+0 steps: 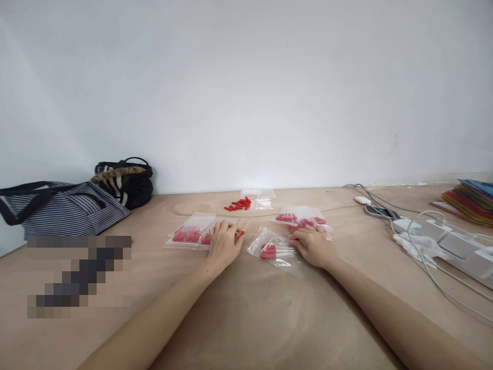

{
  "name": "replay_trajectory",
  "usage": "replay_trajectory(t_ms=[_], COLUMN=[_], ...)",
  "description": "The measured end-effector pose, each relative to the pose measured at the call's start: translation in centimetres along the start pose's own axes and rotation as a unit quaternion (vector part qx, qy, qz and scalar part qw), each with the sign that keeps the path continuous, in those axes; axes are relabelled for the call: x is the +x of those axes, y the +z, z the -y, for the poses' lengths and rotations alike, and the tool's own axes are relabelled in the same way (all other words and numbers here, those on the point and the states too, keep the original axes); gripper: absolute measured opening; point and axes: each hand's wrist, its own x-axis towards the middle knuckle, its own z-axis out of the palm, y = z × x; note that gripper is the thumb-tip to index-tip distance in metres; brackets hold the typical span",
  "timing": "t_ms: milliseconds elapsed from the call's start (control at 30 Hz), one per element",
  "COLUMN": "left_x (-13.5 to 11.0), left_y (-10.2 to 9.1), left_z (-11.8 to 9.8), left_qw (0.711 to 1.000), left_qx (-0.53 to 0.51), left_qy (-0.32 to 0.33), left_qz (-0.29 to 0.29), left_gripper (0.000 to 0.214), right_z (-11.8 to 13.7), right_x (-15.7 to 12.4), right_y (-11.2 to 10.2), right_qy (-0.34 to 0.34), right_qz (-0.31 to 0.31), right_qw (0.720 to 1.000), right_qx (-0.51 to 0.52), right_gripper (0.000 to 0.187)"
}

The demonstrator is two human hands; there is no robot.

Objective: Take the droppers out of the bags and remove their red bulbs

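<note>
1. Lying in the middle of the frame, a thin, clear plastic bag (283, 251) has a few short, red sticks (268, 252) inside it.
2. To its left, flat see-through bags with red lines (189, 229) hold more red sticks, side by side. To its right, a heap of see-through bags (306, 211) has red sticks in it too.
3. The left hand (223, 242) pinches one small red stick (240, 234), near the middle of the frame. This hand hides part of the left bags.
4. The right hand (313, 246) is bent, with its fingertips down by the right side of the middle bag. It covers part of the heap. I cannot tell if it pinches anything.
5. Farther up, a small pile of loose red sticks (239, 204) lies beside flat clear bags (264, 200).
6. At the left are a striped cloth bag (73, 210) and a black bag (141, 186).
7. At the right are white plugs (458, 244) with wires, a dark phone (379, 211) and a stack of bright, flat things (472, 203).
8. The pinched stick's long way runs left to right, its free end pointing right and a bit up. The middle bag's sticks lie left to right; that bag slants from upper left to lower right.
</note>
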Motion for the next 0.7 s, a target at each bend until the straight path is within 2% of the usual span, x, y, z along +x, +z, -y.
replay_trajectory(t_ms=[67, 233, 400, 567, 700], left_x=[-0.1, -0.2, -0.6, -0.9, -1.0], left_y=[-0.2, -0.7, -1.0, -1.8, -2.4], left_z=[-0.2, -0.3, -0.7, -1.9, -2.5], left_qw=[0.998, 0.976, 0.954, 0.945, 0.948], left_qx=[-0.054, -0.167, -0.191, -0.179, -0.158], left_qy=[0.023, 0.033, 0.064, 0.067, 0.077], left_qz=[0.022, 0.135, 0.222, 0.266, 0.264], left_gripper=[0.009, 0.012, 0.017, 0.02, 0.017], right_z=[0.4, 1.6, 2.4, 2.5, 2.5], right_x=[0.1, 0.3, 0.4, 0.4, 0.3], right_y=[0.2, 0.6, 1.0, 1.3, 1.2], right_qy=[-0.011, -0.028, -0.035, -0.039, -0.047], right_qz=[0.003, -0.009, -0.016, -0.029, -0.031], right_qw=[1.0, 0.999, 0.999, 0.999, 0.998], right_qx=[0.007, 0.027, 0.031, 0.024, 0.007], right_gripper=[0.023, 0.022, 0.019, 0.018, 0.02])
